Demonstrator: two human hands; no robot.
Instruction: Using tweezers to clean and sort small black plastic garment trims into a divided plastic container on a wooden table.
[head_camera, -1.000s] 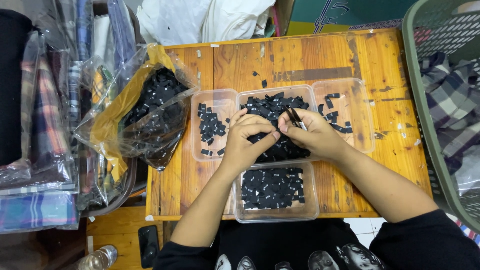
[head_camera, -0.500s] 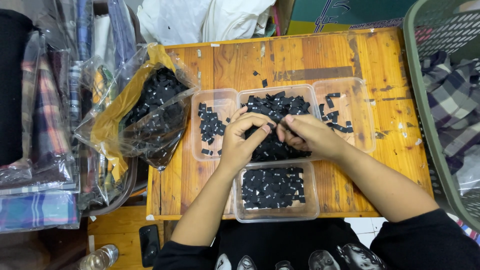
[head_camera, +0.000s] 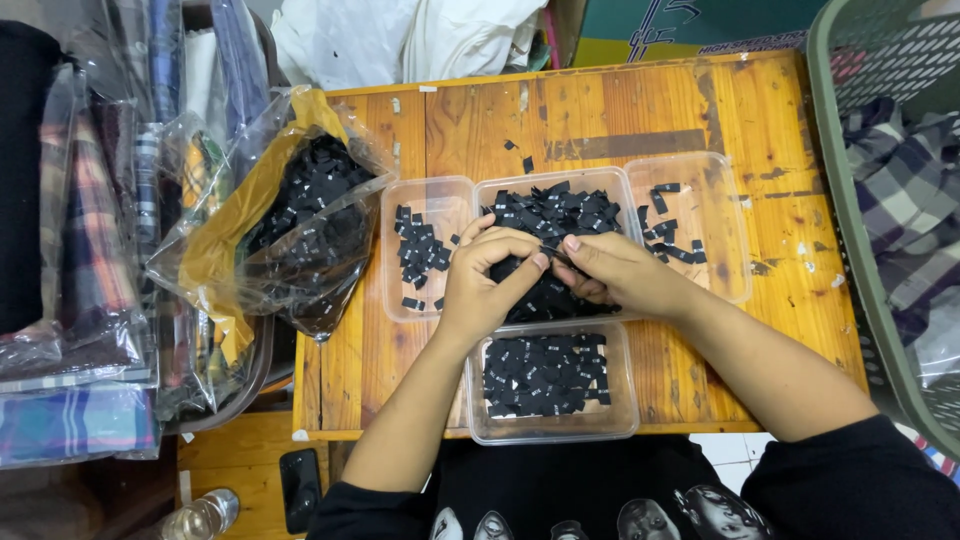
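Both hands meet, seemingly pinching small black labels over the tray.

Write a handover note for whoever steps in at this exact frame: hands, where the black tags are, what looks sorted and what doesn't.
Left hand and right hand meet over the middle tray, fingertips pinching small black tags from its heap; exactly what each grips is hidden.
Left tray holds a few tags, right tray a few more, all on the wooden table.
Near tray has tags laid flat in a fairly even layer, so that part looks sorted.
Left: the middle heap, plus a clear plastic bag at the table's left edge, full of black tags.
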